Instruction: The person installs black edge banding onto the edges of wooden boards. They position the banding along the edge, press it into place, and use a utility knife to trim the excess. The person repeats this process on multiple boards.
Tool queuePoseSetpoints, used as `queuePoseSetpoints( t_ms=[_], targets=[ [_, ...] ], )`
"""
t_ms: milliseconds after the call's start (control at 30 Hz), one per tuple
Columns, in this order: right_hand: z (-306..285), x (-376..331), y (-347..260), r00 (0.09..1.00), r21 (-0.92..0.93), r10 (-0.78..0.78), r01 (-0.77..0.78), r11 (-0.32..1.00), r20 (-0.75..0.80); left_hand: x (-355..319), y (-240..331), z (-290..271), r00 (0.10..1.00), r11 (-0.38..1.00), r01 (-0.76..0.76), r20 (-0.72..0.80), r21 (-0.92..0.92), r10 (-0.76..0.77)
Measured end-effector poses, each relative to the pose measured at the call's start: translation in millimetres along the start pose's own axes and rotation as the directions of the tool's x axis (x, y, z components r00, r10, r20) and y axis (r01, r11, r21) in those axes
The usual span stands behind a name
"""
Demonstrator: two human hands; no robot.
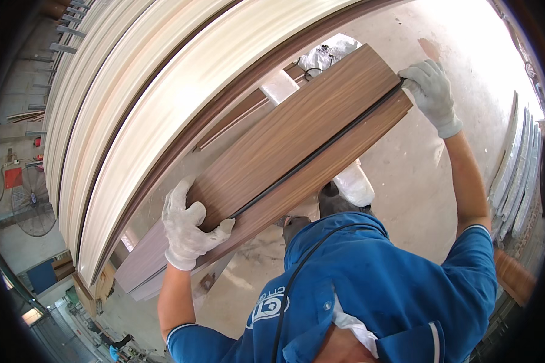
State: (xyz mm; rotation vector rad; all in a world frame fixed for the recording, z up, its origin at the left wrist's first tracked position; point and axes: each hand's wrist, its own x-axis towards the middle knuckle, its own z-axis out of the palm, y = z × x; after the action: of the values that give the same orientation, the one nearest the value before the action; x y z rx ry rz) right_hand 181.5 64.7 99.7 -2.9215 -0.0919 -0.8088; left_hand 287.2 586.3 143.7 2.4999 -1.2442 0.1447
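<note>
Both gloved hands grip a brown wood-grain panel [297, 145] held slantwise over the concrete floor [406, 181]: left hand [188, 227] clamped on its lower end, right hand [431, 91] on the upper corner. Fingertips underneath are hidden.

Smooth matt wood-grain panel [297, 136], cloth gloves [188, 227]

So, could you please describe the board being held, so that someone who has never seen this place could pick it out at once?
Start at the tall stack of cream panels leaning on the left. Just in front of it, the walnut-brown wood-grain board slants across the middle, gripped by the gloved left hand at its lower end and the gloved right hand at its upper end. Unlike its pale neighbours, it is dark, with a black groove along its length.
</note>
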Motion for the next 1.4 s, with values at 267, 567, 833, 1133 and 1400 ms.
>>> queuePoseSetpoints(
  t_ms=[267, 567, 833, 1133, 1400],
  targets=[
    [5.4, -14.0, -17.5, 0.997, -0.032, 0.076, -0.075, 0.997, 0.033, 20.0, 15.3, 4.5, 1.0, 0.998, -0.018, 0.018, 0.067, 0.017],
    [6.8, -12.0, -21.4, 0.995, -0.043, 0.096, -0.095, 0.995, 0.018, 68.5, 43.0, 27.2, 0.994, 0.99, -0.109, 0.018, 0.095, 0.107],
    [8.4, -13.4, -19.1, 0.996, -0.032, 0.087, -0.086, 0.996, 0.013, 126.4, 76.5, 57.6, 0.984, 0.981, -0.176, 0.028, 0.083, 0.175],
    [15.5, -18.1, -16.3, 0.994, 0.036, 0.099, -0.098, 0.995, -0.035, 203.7, 124.4, 80.7, 0.974, 0.978, -0.205, 0.096, -0.029, 0.207],
    [13.9, -20.5, -9.0, 0.994, 0.107, 0.103, -0.099, 0.989, -0.033, 275.2, 166.7, 113.5, 0.929, 0.926, -0.333, 0.107, -0.176, 0.354]
  ],
)
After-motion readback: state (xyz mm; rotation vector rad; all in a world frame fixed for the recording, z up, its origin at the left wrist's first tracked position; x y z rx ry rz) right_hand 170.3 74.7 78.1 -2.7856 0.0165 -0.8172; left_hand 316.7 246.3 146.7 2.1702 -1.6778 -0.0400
